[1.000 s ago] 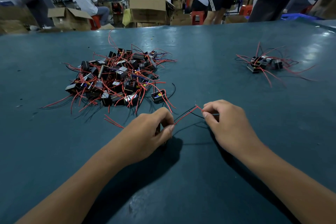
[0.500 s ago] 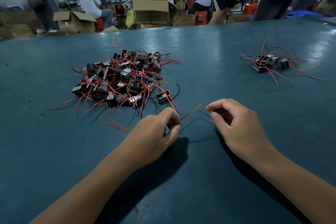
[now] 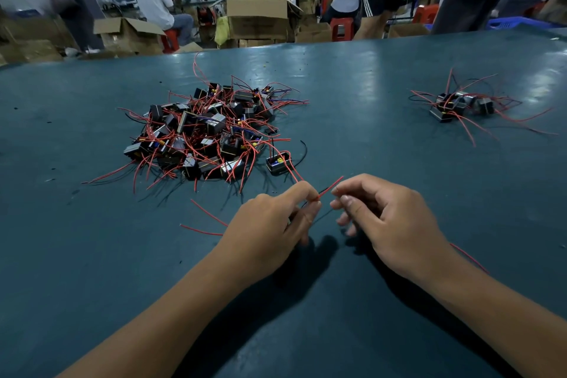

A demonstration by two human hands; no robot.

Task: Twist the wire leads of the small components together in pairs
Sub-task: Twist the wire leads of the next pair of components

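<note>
My left hand [image 3: 270,224] pinches red leads [image 3: 329,186]; my right hand [image 3: 389,221] curls, seemingly pinching a lead end.

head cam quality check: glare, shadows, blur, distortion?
Head view: overhead glare streaks the far table; hard dark shadows fall under the left hand and right hand; wide-angle bends the table's far edge; background people are soft; the big component pile and red lead are sharp.

Two piles of wired components on one bench [image 3: 368,301].
Large pile [image 3: 208,132] too tangled to count; small pile [image 3: 460,106]; two hands.
</note>
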